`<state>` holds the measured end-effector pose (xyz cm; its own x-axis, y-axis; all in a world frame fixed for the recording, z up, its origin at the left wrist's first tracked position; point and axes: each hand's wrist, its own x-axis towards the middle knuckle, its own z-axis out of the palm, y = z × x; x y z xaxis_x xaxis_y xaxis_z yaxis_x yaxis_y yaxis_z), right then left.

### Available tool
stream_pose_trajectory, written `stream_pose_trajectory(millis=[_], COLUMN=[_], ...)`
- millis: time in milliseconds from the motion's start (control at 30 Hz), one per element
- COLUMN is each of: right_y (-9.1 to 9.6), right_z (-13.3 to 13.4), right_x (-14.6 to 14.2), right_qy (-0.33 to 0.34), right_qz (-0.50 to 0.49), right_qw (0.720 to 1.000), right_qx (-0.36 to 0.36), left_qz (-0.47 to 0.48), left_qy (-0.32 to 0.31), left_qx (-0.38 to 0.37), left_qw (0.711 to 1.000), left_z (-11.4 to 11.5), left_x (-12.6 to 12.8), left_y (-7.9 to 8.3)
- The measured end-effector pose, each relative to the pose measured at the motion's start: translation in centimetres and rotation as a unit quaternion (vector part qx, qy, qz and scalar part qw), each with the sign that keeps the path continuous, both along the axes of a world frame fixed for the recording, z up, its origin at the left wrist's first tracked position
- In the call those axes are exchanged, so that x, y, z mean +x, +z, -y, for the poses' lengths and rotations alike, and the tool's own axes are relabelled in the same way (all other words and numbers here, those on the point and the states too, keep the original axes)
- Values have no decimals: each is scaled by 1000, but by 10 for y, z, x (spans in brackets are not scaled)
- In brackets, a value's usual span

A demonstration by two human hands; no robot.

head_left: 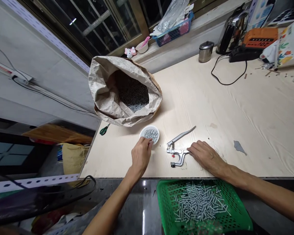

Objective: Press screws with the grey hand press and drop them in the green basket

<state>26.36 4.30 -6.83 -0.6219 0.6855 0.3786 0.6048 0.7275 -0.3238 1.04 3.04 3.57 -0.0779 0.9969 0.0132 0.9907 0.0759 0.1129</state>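
Note:
A small white bowl (149, 128) holds many tiny shiny metal pieces (151, 134). My left hand (140, 156) is at its near edge, thumb and fingers pinched together; what they hold, if anything, is too small to name. To the right, a pair of silver snap-fastener pliers (180, 156) lies on the table, its upper handle raised and spread from the lower one. A spring and a red tip show near its jaw. My right hand (207, 156) is closed over the end of the lower handle, resting on the tabletop.
Behind the bowl stands a large open woven sack (122, 114) with small metal parts inside. Below the table edge sits a green basket (163, 202) of metal pins. Green-handled scissors (104, 130) lie at left. A metal canister (205, 54) and kettle (231, 31) stand behind.

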Motion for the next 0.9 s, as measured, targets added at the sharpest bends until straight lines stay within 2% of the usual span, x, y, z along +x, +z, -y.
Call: stream_pose_trajectory(millis=[67, 133, 233, 333, 467, 633, 700, 800, 867, 900], right_y=[-2, -4, -6, -6, -3, -5, -2, 17, 36, 46], right_z=[0, 0, -1, -1, -1, 0, 0, -3, -7, -9], right_x=[0, -1, -2, -3, -3, -2, -1, -6, -15, -22], right_qy=[0, -1, -7, -10, -7, -10, -12, -25, -22, -16], right_qz=[-1, -1, 0, -1, 0, 4, 5, -41, -126, -188], right_qw=[1000, 1000, 1000, 1000, 1000, 1000, 1000, 998, 985, 967], right_qx=[6, 16, 25, 28, 13, 3, -6, -44, -117, -173], left_qz=[-35, -59, -37, 32, 151, 236, 315, 483, 558, 576], left_qy=[3, 9, 34, 50, 72, 89, 129, 177, 182, 182], left_qx=[29, 28, 3, 3, 35, 57, 56, 44, 45, 48], left_qw=[999, 998, 999, 998, 985, 966, 939, 857, 809, 796], left_z=[-29, -50, -64, -65, -56, -34, -25, -14, -5, 0], left_x=[-9, -13, -12, -14, -26, -37, -35, -20, -3, 7], left_y=[-12, -22, -32, -35, -34, -21, -13, -2, 1, 0])
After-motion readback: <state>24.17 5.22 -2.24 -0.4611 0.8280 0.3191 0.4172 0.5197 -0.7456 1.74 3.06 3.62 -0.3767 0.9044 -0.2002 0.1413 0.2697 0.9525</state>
